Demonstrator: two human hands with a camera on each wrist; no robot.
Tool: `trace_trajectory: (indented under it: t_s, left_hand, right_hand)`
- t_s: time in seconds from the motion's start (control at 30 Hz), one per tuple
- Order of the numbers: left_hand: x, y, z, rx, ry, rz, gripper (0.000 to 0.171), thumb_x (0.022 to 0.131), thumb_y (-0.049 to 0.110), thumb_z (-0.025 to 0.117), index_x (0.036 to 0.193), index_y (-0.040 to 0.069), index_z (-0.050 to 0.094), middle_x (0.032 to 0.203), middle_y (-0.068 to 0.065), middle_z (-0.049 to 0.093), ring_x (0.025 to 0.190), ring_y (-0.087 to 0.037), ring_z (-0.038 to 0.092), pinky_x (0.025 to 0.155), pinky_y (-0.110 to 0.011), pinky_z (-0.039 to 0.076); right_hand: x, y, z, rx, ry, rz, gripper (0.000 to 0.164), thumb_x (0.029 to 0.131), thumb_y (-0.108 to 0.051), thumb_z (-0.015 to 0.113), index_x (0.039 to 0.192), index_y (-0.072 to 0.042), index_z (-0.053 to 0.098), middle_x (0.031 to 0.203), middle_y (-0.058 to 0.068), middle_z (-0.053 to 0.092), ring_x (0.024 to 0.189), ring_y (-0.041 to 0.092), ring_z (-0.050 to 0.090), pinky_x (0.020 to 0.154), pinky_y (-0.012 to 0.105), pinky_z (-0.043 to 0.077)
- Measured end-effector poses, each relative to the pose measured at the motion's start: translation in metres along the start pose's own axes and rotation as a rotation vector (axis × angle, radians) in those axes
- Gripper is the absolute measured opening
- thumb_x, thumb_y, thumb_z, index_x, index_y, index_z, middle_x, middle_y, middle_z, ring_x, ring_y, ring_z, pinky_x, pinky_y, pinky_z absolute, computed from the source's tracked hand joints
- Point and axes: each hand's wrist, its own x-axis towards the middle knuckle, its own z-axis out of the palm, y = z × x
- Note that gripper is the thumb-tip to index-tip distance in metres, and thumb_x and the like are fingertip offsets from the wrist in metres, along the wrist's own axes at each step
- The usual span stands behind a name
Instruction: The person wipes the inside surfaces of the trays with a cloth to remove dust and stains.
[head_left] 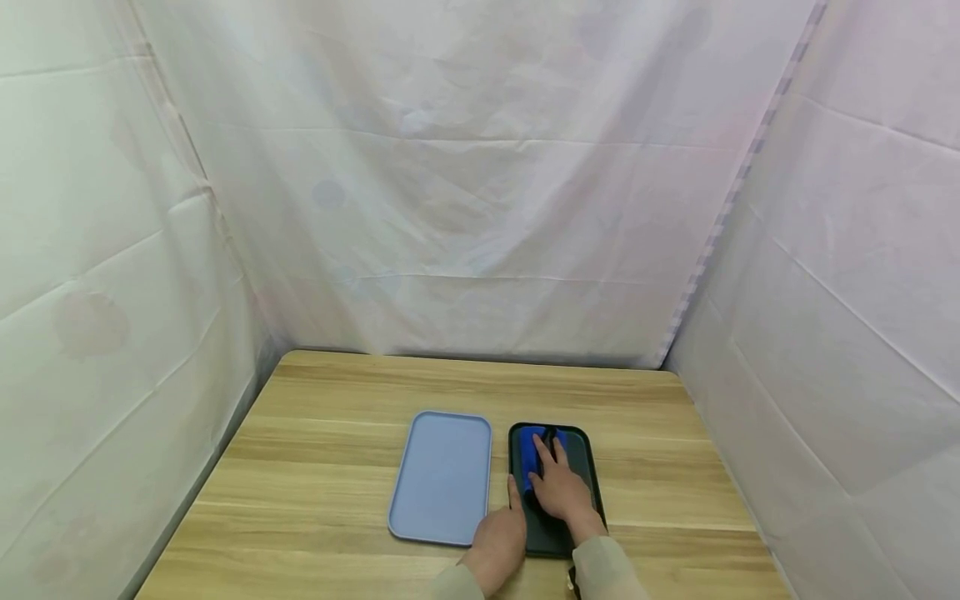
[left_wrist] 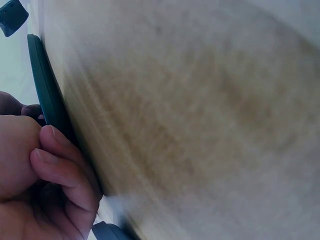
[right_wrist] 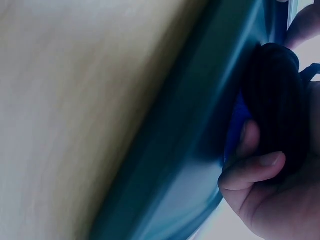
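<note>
On the wooden table, a dark green tray [head_left: 551,542] holds a bright blue folded piece [head_left: 528,454] with a dark, soft-looking black bundle [right_wrist: 277,95] against it. Spread across this piece in the head view, my right hand [head_left: 561,487] has two fingers over its far end and the thumb by its left side. In the right wrist view, the right hand's lower fingers [right_wrist: 252,175] curl about the black bundle. My left hand [head_left: 498,533] points a straight index finger along the green tray's left rim; its other fingers [left_wrist: 67,175] are bent inward.
A light blue tray [head_left: 442,479] lies just left of the green one, its near right corner beside the left hand. Pale fabric curtains [head_left: 465,208] stand behind the table [head_left: 315,483] and along both sides.
</note>
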Motion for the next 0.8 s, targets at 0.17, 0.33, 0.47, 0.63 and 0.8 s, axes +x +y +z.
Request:
trace_trajectory:
  t_s: [0.17, 0.33, 0.47, 0.63, 0.8]
  left_hand:
    - [0.001, -0.001, -0.001, -0.007, -0.025, -0.015, 0.080, 0.085, 0.013, 0.068, 0.151, -0.002, 0.025, 0.060, -0.007, 0.060, 0.048, -0.014, 0.055, 0.047, -0.031, 0.048]
    - [0.001, -0.002, -0.002, -0.024, -0.046, -0.021, 0.081, 0.085, 0.012, 0.069, 0.151, -0.001, 0.024, 0.058, -0.006, 0.058, 0.047, -0.014, 0.055, 0.047, -0.031, 0.049]
    - [0.000, -0.002, -0.005, -0.010, -0.056, -0.002, 0.081, 0.085, 0.012, 0.069, 0.152, 0.000, 0.024, 0.057, -0.005, 0.057, 0.047, -0.013, 0.054, 0.047, -0.029, 0.048]
    - [0.000, -0.001, -0.006, -0.017, -0.070, 0.006, 0.080, 0.086, 0.012, 0.069, 0.152, 0.003, 0.025, 0.059, -0.005, 0.058, 0.048, -0.013, 0.054, 0.047, -0.029, 0.048]
    - [0.002, -0.001, -0.004, -0.051, -0.089, -0.008, 0.077, 0.088, 0.012, 0.066, 0.153, 0.003, 0.024, 0.061, -0.006, 0.059, 0.048, -0.014, 0.054, 0.047, -0.029, 0.048]
  right_hand:
    - [0.001, -0.007, 0.005, 0.004, 0.005, 0.003, 0.069, 0.095, -0.036, 0.057, 0.154, -0.035, 0.021, 0.162, 0.016, 0.014, 0.053, 0.021, 0.053, 0.048, 0.038, 0.039]
    - [0.003, -0.010, 0.010, -0.002, 0.010, 0.008, 0.070, 0.096, -0.037, 0.056, 0.154, -0.037, 0.018, 0.162, 0.015, 0.012, 0.049, 0.020, 0.050, 0.046, 0.037, 0.036]
    - [0.002, -0.009, 0.011, -0.004, 0.015, 0.017, 0.070, 0.096, -0.038, 0.056, 0.154, -0.039, 0.017, 0.162, 0.014, 0.012, 0.050, 0.021, 0.050, 0.046, 0.036, 0.036]
    - [-0.003, -0.010, 0.008, 0.002, 0.016, 0.014, 0.069, 0.096, -0.038, 0.056, 0.154, -0.037, 0.018, 0.162, 0.014, 0.012, 0.047, 0.020, 0.049, 0.044, 0.036, 0.035]
    - [-0.010, -0.012, 0.006, -0.002, 0.011, 0.003, 0.069, 0.097, -0.037, 0.055, 0.155, -0.034, 0.018, 0.162, 0.015, 0.013, 0.043, 0.020, 0.045, 0.041, 0.036, 0.034]
